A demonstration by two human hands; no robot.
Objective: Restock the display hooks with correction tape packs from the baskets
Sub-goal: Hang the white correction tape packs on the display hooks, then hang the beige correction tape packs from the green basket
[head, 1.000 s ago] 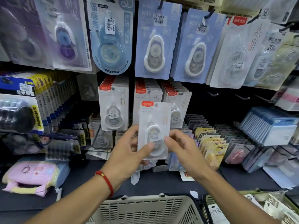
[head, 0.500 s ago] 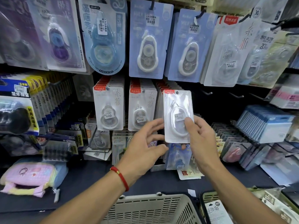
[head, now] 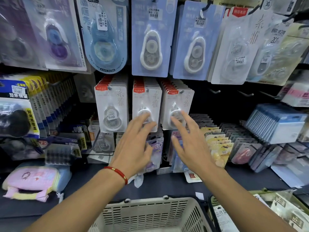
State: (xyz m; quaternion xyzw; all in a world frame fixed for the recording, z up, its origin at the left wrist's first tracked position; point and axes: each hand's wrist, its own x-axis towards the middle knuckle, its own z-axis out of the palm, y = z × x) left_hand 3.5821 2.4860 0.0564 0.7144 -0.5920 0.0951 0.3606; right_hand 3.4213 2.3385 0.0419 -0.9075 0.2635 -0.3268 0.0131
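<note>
Since hung on the right-hand hook, the upright white pack (head: 178, 108) was released, lying at twelve o'clock of the nearer right hand (head: 189, 141), while the left hand (head: 135, 143) was likewise spread empty.

A soft pink and yellow fabric pouch (head: 31, 182) lies at the left on a dark surface (head: 167, 186), with a pale blue cloth item (head: 64, 174) just beside it. A small white paper scrap (head: 199, 195) lies on the surface further right. At the right edge, a row of blue and white boxed packs (head: 275, 123) stands upright.
</note>
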